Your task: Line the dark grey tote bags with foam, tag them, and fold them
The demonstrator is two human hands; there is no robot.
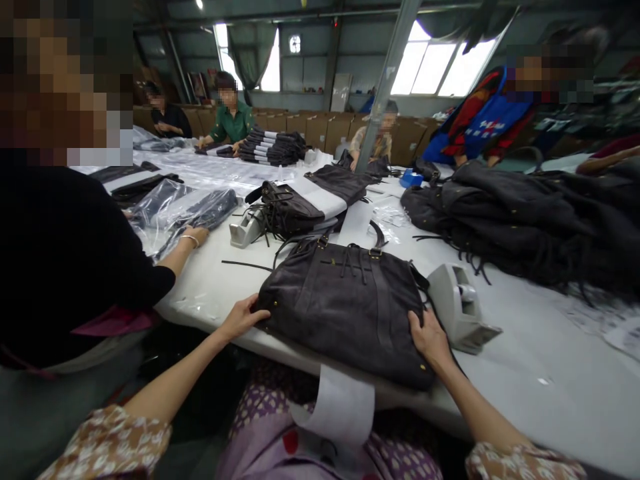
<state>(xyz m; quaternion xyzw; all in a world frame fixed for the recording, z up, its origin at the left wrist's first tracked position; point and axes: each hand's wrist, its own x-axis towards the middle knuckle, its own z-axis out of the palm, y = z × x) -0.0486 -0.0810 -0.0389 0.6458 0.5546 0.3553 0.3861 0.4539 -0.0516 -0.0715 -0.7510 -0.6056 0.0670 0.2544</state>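
A dark grey handbag (345, 310) lies flat at the table's front edge, its handles and thin straps toward the far side. My left hand (243, 319) grips the bag's left side, thumb on top and the other fingers partly hidden. On the right side, my right hand (431, 339) holds the bag's edge the same way. A white paper strip (343, 403) hangs from beneath the bag over the table edge, above my lap. Its far part (356, 223) shows beyond the bag.
Tape dispensers (457, 310) stand right of the bag and at its far left (245, 229). Beyond lie stacked bags with a white band (320, 197); a large bag pile (530, 213) fills the right. A person's hand (196, 236) touches a plastic-wrapped bag (213, 208) at left.
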